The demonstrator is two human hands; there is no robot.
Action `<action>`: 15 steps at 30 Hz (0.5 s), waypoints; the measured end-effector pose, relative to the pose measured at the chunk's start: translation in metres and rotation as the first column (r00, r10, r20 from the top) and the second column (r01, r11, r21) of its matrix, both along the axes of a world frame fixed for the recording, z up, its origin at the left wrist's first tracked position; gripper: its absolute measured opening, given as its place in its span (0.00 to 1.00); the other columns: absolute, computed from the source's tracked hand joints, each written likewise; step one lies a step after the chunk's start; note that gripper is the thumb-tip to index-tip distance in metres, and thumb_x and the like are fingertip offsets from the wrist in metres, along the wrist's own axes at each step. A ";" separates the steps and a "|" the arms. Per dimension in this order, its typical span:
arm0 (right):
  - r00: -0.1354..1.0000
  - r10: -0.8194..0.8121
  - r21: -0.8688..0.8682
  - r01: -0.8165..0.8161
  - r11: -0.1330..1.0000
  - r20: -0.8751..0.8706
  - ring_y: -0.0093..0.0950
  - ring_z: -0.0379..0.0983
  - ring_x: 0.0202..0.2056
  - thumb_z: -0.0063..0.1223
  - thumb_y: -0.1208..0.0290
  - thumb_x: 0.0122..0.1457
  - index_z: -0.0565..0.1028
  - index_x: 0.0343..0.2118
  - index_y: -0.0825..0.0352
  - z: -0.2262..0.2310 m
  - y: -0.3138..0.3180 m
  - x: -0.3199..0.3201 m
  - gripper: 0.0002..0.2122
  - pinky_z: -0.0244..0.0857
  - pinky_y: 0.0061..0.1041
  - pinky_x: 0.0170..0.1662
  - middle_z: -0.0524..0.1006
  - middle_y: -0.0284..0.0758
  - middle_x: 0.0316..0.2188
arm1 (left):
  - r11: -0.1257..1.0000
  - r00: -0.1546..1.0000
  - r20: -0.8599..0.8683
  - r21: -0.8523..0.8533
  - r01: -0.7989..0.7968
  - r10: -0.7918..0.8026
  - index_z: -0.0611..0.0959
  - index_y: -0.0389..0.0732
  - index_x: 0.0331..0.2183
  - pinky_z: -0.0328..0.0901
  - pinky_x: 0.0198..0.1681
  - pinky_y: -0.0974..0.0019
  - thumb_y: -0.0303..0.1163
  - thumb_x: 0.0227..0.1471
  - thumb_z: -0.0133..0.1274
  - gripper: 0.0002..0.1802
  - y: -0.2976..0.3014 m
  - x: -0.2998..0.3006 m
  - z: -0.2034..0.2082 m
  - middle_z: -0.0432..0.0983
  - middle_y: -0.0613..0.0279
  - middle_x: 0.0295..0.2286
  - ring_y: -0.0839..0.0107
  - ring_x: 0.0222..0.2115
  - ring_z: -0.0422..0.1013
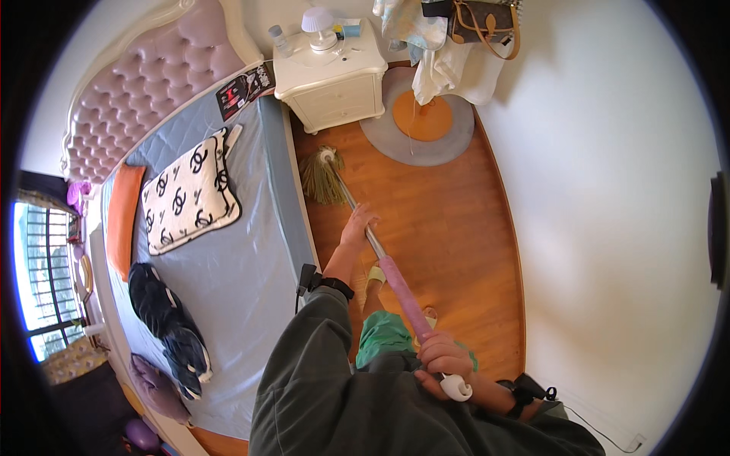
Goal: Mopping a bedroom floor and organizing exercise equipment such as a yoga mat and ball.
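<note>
Clock positions are read from the centre of the view. The mop (pixel 393 276) runs slantwise across the floor (pixel 456 228), from 11 o'clock down to 5 o'clock. Its mop head (pixel 323 181), of greenish strands, lies on the wooden boards at 11 o'clock, just beside the bed (pixel 258 266) and near the nightstand (pixel 331 95).

Left hand (pixel 356 226): at the centre, fingers clamped on the bare metal pole (pixel 376 243) above the pink grip (pixel 404 296). Right hand (pixel 442 356): at 5 o'clock, fingers clamped on the pink grip near its lower end; a white end piece (pixel 456 387) protrudes just beyond. A dark strap (pixel 336 286) is worn at the left wrist.

The bed occupies 9 o'clock, its tufted headboard (pixel 160 83) at 10. On it, a patterned pillow (pixel 186 197) and an orange pillow (pixel 124 220) lie at 9 o'clock; dark clothing (pixel 171 327) and a purple cushion (pixel 158 387) at 8. The nightstand, between 11 and 12 o'clock, carries a white lamp (pixel 319 26). At 1 o'clock a round grey mat (pixel 380 125) with an orange centre (pixel 437 125) lies on the floor; a brown bag (pixel 487 24) hangs above it among clothes (pixel 441 72).
</note>
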State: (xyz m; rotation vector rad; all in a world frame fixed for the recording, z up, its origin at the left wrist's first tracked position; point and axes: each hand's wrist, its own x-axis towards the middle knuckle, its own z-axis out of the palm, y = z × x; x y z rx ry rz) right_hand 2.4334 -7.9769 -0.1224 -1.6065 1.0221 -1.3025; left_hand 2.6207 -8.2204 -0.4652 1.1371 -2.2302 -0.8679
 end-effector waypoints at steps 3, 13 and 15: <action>0.989 -0.142 0.030 0.141 0.990 0.049 0.33 0.71 0.29 0.58 0.81 0.46 0.66 0.23 0.63 -0.012 -0.040 0.008 0.10 0.64 0.41 0.47 0.72 0.35 0.23 | 0.994 0.992 -0.059 -0.022 -0.109 0.108 0.79 0.46 0.42 0.54 0.61 0.47 0.24 0.47 0.55 0.17 -0.048 -0.021 0.003 0.74 0.52 0.42 0.50 0.50 0.66; 0.624 -0.772 0.189 0.749 0.635 0.120 0.31 0.67 0.29 0.51 0.71 0.55 0.65 0.26 0.64 0.043 -0.005 -0.038 0.07 0.60 0.44 0.50 0.69 0.35 0.24 | 0.789 0.758 0.218 0.157 0.594 -0.614 0.82 0.52 0.33 0.58 0.42 0.57 0.33 0.38 0.61 0.13 -0.053 -0.158 0.057 0.79 0.66 0.32 0.64 0.37 0.73; 0.380 -0.921 0.246 0.888 0.390 0.088 0.31 0.64 0.27 0.45 0.66 0.59 0.64 0.26 0.64 0.063 0.025 -0.046 0.09 0.59 0.42 0.50 0.67 0.35 0.23 | 0.662 0.659 0.082 0.168 0.730 -0.747 0.83 0.53 0.28 0.59 0.40 0.59 0.34 0.36 0.61 0.09 -0.019 -0.189 0.059 0.80 0.67 0.26 0.66 0.31 0.75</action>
